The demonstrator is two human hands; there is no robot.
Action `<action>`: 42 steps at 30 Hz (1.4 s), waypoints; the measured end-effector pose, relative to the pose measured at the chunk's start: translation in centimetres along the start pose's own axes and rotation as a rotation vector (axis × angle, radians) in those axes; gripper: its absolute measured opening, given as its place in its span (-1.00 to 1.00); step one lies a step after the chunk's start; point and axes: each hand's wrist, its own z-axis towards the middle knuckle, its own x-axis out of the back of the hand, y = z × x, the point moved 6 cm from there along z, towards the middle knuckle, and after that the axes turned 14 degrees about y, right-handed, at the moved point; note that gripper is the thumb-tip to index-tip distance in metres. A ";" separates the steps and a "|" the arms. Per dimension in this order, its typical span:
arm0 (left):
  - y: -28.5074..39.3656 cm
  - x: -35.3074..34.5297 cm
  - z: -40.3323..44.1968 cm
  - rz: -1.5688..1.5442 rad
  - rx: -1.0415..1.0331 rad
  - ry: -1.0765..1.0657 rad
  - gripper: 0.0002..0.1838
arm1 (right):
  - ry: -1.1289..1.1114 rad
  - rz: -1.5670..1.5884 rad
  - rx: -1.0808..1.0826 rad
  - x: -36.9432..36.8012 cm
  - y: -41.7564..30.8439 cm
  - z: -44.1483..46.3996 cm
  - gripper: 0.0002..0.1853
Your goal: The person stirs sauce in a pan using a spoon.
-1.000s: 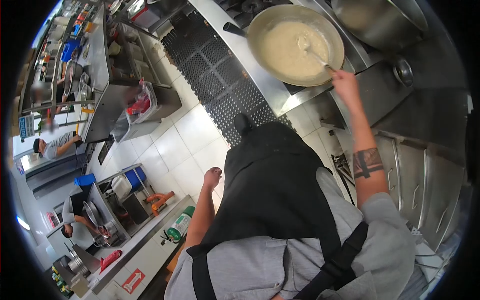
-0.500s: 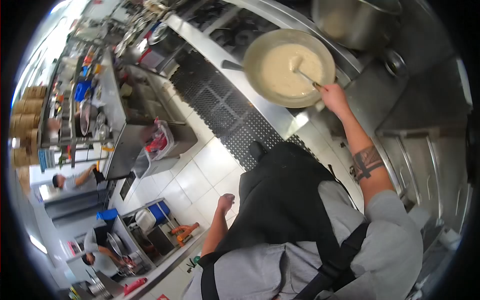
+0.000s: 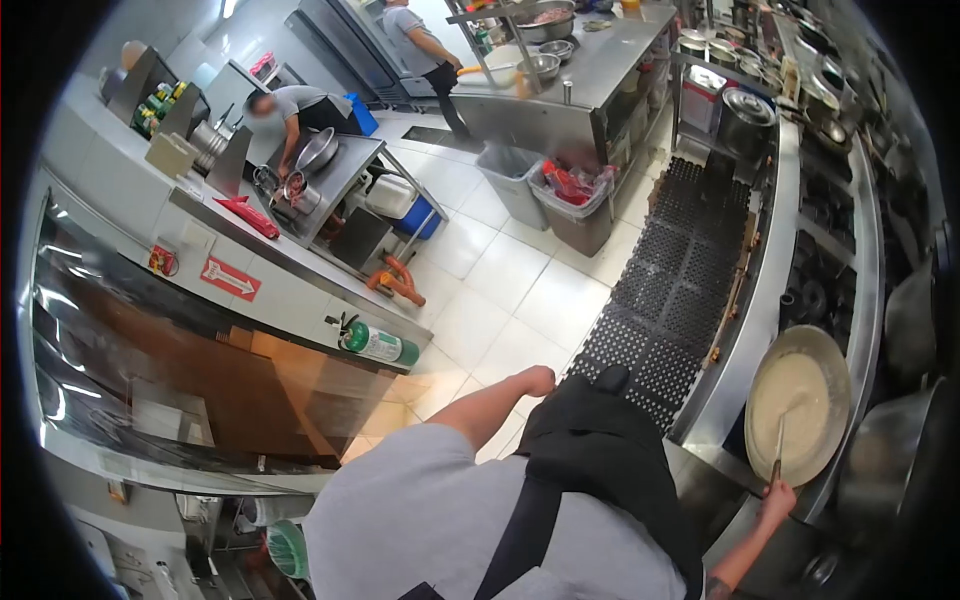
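At the lower right, my right hand [image 3: 778,498] is closed round the handle of a long metal utensil [image 3: 779,447]. The utensil's far end is sunk in a pale, creamy mixture [image 3: 795,392] inside a wide round pan [image 3: 838,368] on the stove. My left hand [image 3: 540,380] is closed at the front of my body, above the tiled floor beside my black apron [image 3: 590,430]. Whether anything lies inside its fingers is too small to tell.
A large metal pot [image 3: 880,460] stands right of the pan. Black perforated matting [image 3: 665,290] runs along the stove. A green cylinder [image 3: 380,343] is by the low wall. Two people [image 3: 300,100] [image 3: 418,45] stand at far counters, near bins [image 3: 570,215].
The camera view has swung round to the left, so the pan and my right hand now appear at the lower right. My right hand still grips the utensil in the mixture.
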 end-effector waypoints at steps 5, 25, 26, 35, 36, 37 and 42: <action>-1.8 0.4 -2.8 -0.180 0.192 0.122 -0.63 | 0.106 -0.077 -0.015 8.0 0.4 0.3 -0.80; 1.5 0.0 0.6 -0.014 -0.057 -0.100 -0.62 | 0.123 -0.032 -0.024 1.2 -3.1 -3.9 -0.80; 1.3 0.0 0.4 -0.011 -0.087 -0.091 -0.62 | 0.140 -0.024 -0.039 2.5 -1.5 -3.6 -0.80; -3.9 -3.1 -0.7 0.324 -0.172 -0.332 -0.65 | 0.321 -0.234 0.179 3.4 -7.9 -6.2 -0.80; -4.0 -3.2 -0.5 0.329 -0.183 -0.331 -0.65 | 0.315 -0.227 0.190 2.2 -8.0 -6.4 -0.79; -4.1 -2.9 -0.2 0.288 -0.185 -0.284 -0.64 | 0.324 -0.225 0.185 3.0 -7.8 -6.5 -0.79; 1.1 3.5 -0.4 -0.098 0.073 -0.022 -0.60 | 0.201 -0.255 0.005 9.2 -3.0 -6.4 -0.78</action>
